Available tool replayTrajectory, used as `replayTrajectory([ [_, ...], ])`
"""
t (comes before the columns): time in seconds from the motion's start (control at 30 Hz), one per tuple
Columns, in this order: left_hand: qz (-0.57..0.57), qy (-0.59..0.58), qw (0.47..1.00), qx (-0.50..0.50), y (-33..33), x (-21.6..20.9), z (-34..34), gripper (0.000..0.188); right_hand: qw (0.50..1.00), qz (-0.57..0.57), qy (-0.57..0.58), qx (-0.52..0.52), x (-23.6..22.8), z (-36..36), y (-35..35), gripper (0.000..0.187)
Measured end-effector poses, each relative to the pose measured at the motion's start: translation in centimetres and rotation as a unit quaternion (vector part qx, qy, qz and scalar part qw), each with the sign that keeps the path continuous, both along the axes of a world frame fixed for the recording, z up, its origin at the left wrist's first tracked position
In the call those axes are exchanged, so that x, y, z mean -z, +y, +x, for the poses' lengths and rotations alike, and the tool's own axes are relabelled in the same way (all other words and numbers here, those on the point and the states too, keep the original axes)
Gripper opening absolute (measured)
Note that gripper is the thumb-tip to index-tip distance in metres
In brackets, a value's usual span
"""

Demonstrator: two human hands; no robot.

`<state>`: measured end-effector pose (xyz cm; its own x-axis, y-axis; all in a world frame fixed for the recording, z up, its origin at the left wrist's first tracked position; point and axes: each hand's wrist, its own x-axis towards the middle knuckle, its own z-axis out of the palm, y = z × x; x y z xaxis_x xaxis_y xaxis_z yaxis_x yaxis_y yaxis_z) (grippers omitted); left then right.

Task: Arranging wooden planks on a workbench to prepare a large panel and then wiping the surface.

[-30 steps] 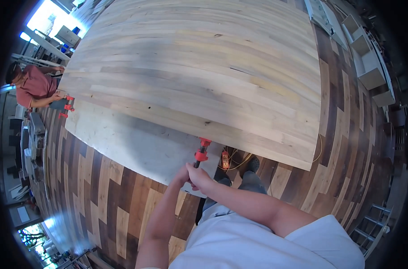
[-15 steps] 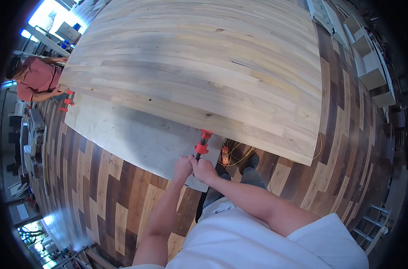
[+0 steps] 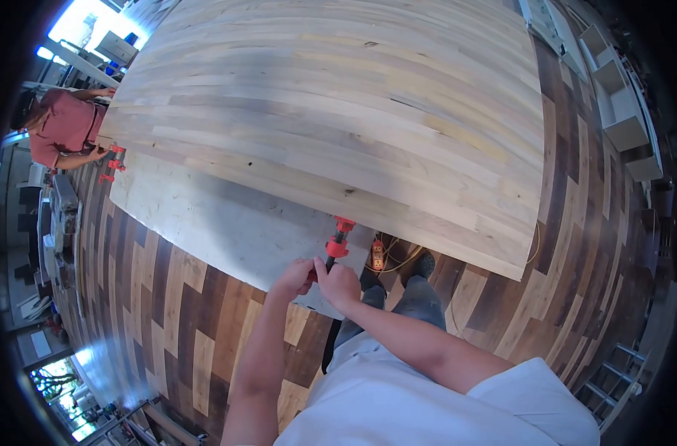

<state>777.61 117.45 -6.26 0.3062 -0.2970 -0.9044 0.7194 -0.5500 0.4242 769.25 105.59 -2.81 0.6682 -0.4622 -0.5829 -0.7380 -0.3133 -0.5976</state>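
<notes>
A red bar clamp (image 3: 338,247) with a dark screw reaches from the near edge of a broad wood-strip panel (image 3: 331,104) toward me. My right hand (image 3: 339,285) is closed around the handle end of the clamp. Just left of it, my left hand (image 3: 294,278) curls its fingers on the same handle, of which a bit of red shows between the hands. Below the panel's edge lies a pale grey sheet (image 3: 242,230), under the clamp and hands. The fingertips of both hands are partly hidden.
A second red clamp (image 3: 115,160) sits at the panel's far-left corner, beside a person in a red shirt (image 3: 67,126). An orange outlet box (image 3: 378,255) with a yellow cord lies by my feet. White cabinet parts (image 3: 621,111) stand at the right, a ladder (image 3: 613,383) at the lower right.
My hands have come slightly apart, the left one shifting left and down. Part of the red handle now shows between them. The view has moved a little; the panel stays put.
</notes>
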Motion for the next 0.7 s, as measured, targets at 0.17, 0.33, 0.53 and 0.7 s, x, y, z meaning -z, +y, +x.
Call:
replayTrajectory([
  [0.17, 0.1, -0.142, 0.984, 0.039, -0.8, -1.6, -1.9, 0.03, 0.997, -0.027, -0.06, -0.034, 1.2, -0.3, 0.4, 0.056],
  [0.33, 0.226, -0.402, 0.879, 0.118, -4.9, -6.4, -5.5, 0.034, 0.948, 0.058, -0.311, -0.02, 7.8, -1.1, -0.2, 0.042],
  [0.53, 0.104, -0.354, 0.928, 0.053, -0.6, -3.8, -3.1, 0.033, 0.96, 0.154, -0.227, -0.053, 5.1, -0.5, -0.4, 0.039],
  [0.7, -0.143, 0.132, 0.961, -0.197, 0.8, 2.4, -1.0, 0.037, 0.937, 0.23, -0.237, 0.116, 1.9, -0.8, 2.8, 0.043],
])
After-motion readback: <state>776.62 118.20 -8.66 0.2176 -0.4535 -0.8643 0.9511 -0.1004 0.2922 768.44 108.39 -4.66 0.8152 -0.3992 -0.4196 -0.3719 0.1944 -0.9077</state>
